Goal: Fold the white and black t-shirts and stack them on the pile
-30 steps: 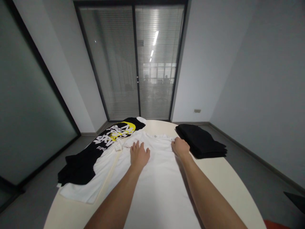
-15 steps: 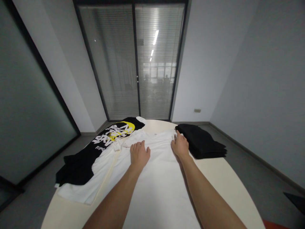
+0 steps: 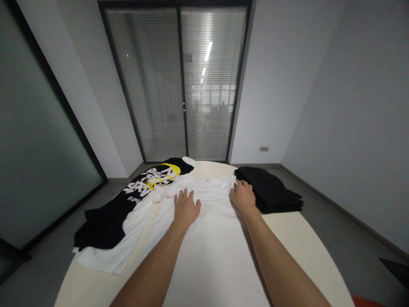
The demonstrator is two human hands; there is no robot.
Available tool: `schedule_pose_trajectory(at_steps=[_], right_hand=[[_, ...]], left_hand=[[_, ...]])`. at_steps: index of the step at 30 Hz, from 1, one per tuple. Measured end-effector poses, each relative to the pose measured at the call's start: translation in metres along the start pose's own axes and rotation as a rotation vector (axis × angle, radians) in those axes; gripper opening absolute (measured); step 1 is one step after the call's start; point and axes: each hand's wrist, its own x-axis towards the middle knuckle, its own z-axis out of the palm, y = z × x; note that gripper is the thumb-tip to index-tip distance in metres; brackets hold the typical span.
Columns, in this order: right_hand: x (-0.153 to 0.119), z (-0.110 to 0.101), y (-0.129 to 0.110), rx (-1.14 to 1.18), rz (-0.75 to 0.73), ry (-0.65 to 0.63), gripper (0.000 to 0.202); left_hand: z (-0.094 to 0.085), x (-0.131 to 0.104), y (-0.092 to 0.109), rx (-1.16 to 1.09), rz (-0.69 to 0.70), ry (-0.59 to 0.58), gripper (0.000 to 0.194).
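Observation:
A white T-shirt (image 3: 214,238) lies spread on the table with its neckline at the far end. My left hand (image 3: 186,209) rests flat on the upper left of its chest, fingers apart. At the shirt's upper right edge, by the bunched sleeve, my right hand (image 3: 243,195) has its fingers curled down on the fabric; the fingertips are partly hidden. Just beyond that hand sits a stack of folded black cloth (image 3: 270,189). To the left lies a black T-shirt (image 3: 108,224) with white lettering and a yellow print, partly beside white fabric (image 3: 132,238).
The pale table (image 3: 306,251) has a rounded edge. Behind it stands a glass partition (image 3: 211,128) with blinds, next to a grey wall (image 3: 287,85). Frosted glass (image 3: 41,128) is on the left. A dark pointed object (image 3: 396,270) shows at the lower right.
My right hand's fingers have curled in at the shirt's edge, where the index finger was stretched forward before. The left hand's fingers have spread slightly and stay in place.

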Motion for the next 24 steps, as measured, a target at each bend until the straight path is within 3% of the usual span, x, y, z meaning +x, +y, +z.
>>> schedule_pose_trajectory(at_steps=[3, 6, 13, 20, 24], right_hand=[[-0.001, 0.006, 0.001, -0.009, -0.014, -0.063, 0.047], [0.001, 0.009, 0.002, 0.051, 0.004, -0.037, 0.045], [0.019, -0.002, 0.009, 0.435, 0.258, -0.011, 0.035], [0.031, -0.011, 0.021, 0.699, 0.284, 0.252, 0.042], [0.031, -0.008, 0.021, 0.692, 0.194, 0.291, 0.052]], left_hand=[[0.0, 0.0, 0.0, -0.004, 0.005, -0.017, 0.055], [-0.001, 0.0, 0.0, -0.004, 0.013, -0.028, 0.055], [-0.002, 0.001, 0.001, -0.005, -0.006, -0.055, 0.056], [-0.003, 0.005, -0.006, -0.011, -0.021, -0.071, 0.056], [-0.005, 0.008, -0.013, 0.004, -0.07, -0.075, 0.058]])
